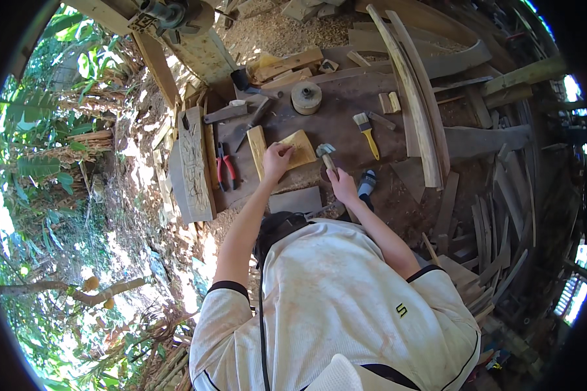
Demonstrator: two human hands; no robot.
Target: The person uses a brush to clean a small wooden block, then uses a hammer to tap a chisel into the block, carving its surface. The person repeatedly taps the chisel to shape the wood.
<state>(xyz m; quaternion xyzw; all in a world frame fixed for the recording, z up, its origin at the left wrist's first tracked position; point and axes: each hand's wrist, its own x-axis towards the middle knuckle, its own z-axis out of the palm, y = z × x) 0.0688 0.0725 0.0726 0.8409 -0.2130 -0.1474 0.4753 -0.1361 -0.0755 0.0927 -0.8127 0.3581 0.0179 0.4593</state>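
My right hand [344,186] is closed around the wooden handle of a hammer [325,150], whose metal head is just right of a light wooden board [301,148]. At the left side of that board my left hand [278,158] has its fingers pinched together, low over the wood. Whatever is between the fingertips is too small or hidden to make out. A narrow wooden block [256,144] lies along the board's left end, beside my left hand.
Red-handled pliers [225,168] lie to the left, near a carved plank [195,163]. Beyond the board are a knife-like blade tool [259,115] and a round pot [306,98]. A yellow-handled paintbrush [368,135] and long curved timber strips [414,98] lie right.
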